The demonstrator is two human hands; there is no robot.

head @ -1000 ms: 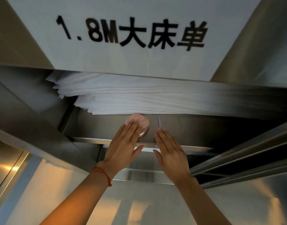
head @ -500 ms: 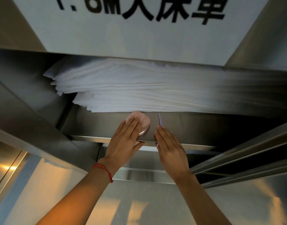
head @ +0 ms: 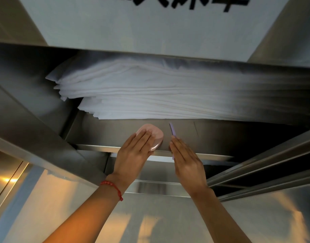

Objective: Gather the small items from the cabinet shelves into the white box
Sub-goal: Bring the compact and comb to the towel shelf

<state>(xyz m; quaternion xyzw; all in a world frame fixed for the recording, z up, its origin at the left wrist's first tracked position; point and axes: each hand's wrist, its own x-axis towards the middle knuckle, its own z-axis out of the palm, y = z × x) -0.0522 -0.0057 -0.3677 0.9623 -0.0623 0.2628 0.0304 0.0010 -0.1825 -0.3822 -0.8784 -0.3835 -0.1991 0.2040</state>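
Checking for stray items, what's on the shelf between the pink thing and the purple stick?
Nothing: the head view shows bare steel shelf between the pink oval item under the left hand and the thin purple stick at the right hand.

arms: bare, no sleeves | left wrist: red cord bracelet point(head: 112, 187), knotted

You are seeing warm glare glowing on the steel panel point(head: 8, 179) at lower left, shadow darkening the shelf's right end, and wide-angle bending at the edges.
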